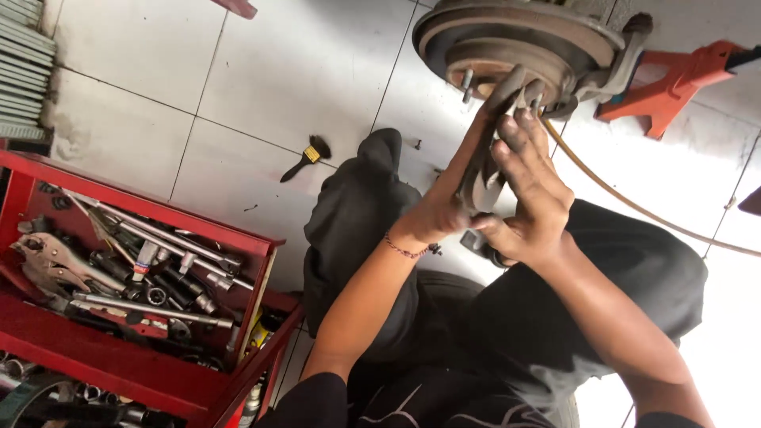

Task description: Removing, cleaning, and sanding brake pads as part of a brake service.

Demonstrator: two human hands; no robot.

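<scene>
My left hand (442,202) and my right hand (529,198) both grip a dark metal brake part (482,170), holding it upright between them just below a rusty brake disc and wheel hub (515,40) at the top of the head view. The part's upper end reaches the hub's studs. My fingers are greasy. A thin bracelet sits on my left wrist. My knees in dark trousers lie under the hands.
A red tool cart (119,349) full of wrenches, sockets and pliers stands at the lower left. A small black brush (307,157) lies on the white tiled floor. An orange jack stand (674,79) is at the upper right, and a tan hose (634,208) crosses the floor.
</scene>
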